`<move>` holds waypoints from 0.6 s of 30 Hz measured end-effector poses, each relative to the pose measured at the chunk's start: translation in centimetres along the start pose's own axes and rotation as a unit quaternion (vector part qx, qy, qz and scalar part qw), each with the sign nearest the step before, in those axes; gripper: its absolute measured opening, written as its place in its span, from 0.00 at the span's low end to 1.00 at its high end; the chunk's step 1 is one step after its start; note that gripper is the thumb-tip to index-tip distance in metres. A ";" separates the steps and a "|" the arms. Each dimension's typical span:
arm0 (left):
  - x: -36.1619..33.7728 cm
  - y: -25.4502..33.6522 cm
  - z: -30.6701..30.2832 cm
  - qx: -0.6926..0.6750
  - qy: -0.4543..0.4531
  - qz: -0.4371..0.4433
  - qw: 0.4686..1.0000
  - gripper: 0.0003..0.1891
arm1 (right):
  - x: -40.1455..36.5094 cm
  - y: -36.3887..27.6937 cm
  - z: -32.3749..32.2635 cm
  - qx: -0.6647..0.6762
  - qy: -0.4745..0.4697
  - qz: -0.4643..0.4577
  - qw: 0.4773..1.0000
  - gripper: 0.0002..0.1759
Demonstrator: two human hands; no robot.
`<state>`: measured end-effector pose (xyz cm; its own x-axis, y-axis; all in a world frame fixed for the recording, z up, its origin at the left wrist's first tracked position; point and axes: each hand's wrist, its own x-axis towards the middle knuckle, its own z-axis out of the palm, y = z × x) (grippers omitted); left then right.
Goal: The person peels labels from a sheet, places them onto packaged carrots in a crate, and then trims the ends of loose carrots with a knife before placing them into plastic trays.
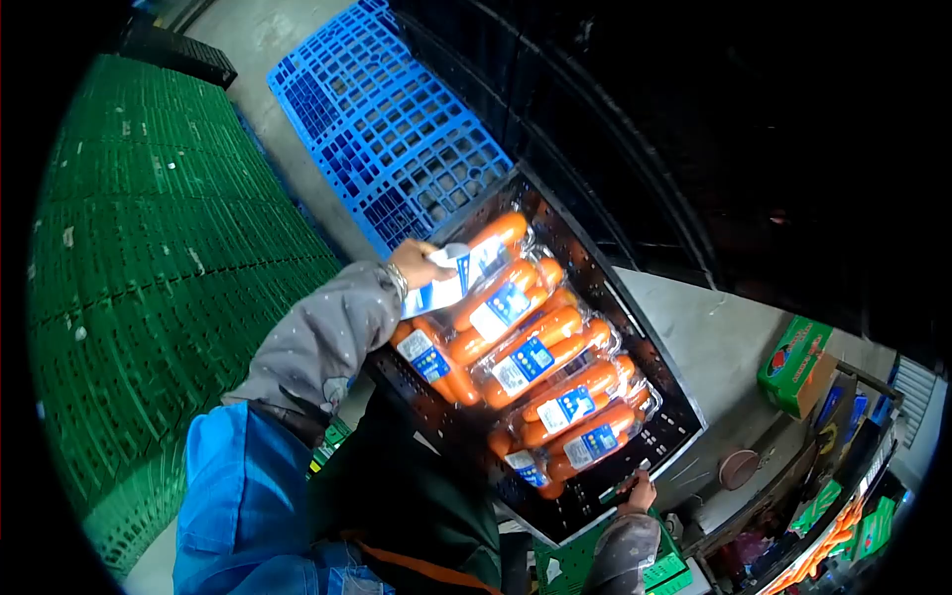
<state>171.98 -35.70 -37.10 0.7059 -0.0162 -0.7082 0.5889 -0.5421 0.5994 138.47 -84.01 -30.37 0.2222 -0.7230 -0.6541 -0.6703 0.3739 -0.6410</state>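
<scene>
Clear-wrapped orange carrots (557,325) lie in a black plastic crate (653,359); at its opposite short edges, the left hand (415,264) grasps a white-and-blue strip (440,291), and of the right hand (639,492) I cannot tell the grip.

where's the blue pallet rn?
Head view, upper middle: the pallet lies just past the crate of orange packs, between the green crates, left, and the dark stack, right.

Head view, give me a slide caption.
Left hand gripping a blue-and-white label over carrot packs in a black crate, right hand at its rim.
</scene>
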 end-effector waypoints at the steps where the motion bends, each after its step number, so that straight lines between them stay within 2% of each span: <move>1: 1.7 -0.2 -0.8 0.012 -0.003 0.009 1.000 0.23 | 0.4 0.4 1.9 -0.004 0.002 0.009 1.000 0.14; 3: 4.2 -1.1 -2.6 0.029 -0.013 0.058 0.998 0.22 | -0.9 0.9 5.0 -0.018 0.010 0.029 0.999 0.13; 5: 7.3 -1.5 -4.0 0.046 -0.010 0.067 0.997 0.19 | 0.4 1.6 8.4 -0.010 -0.009 0.057 0.998 0.13; 7: 10.0 -4.2 -6.6 0.011 -0.096 0.070 0.993 0.18 | 3.0 3.2 10.7 0.037 -0.030 0.082 0.995 0.14; 8: 9.7 -4.4 -7.7 0.007 -0.083 0.065 0.994 0.17 | 2.8 3.5 12.8 0.003 -0.015 0.072 0.997 0.16; 9: 8.8 -5.3 -8.5 -0.015 -0.051 0.123 0.991 0.16 | 3.9 4.9 13.6 0.009 -0.024 0.058 0.998 0.17; 10: 7.9 -8.2 -9.2 0.078 0.067 0.250 0.963 0.15 | 4.8 5.1 14.0 -0.016 -0.010 0.048 0.999 0.18; 11: 7.2 -10.8 -10.1 0.171 0.182 0.373 0.893 0.14 | 6.2 4.8 14.7 -0.034 0.004 0.034 0.999 0.19; 13: 1.0 -11.4 -10.6 0.081 0.246 0.131 0.957 0.13 | 7.8 3.7 16.3 -0.034 -0.017 0.102 0.994 0.21; 15: -3.2 -11.0 -8.7 0.211 0.306 0.111 0.922 0.14 | 8.8 3.7 17.5 -0.076 -0.017 0.088 0.993 0.21; 17: -4.5 -12.1 -7.5 0.279 0.354 0.144 0.881 0.15 | 8.7 2.7 17.2 -0.101 -0.002 0.096 0.990 0.22; 18: -4.5 -14.6 -7.1 0.336 0.365 0.100 0.862 0.15 | 9.3 2.6 17.0 -0.149 0.004 0.079 0.986 0.24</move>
<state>163.03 -21.73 -39.99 0.9712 0.2341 -0.0441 0.2381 -0.9586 0.1563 150.83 -79.92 -44.93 0.0933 -0.6739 -0.7329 -0.8742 0.2968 -0.3842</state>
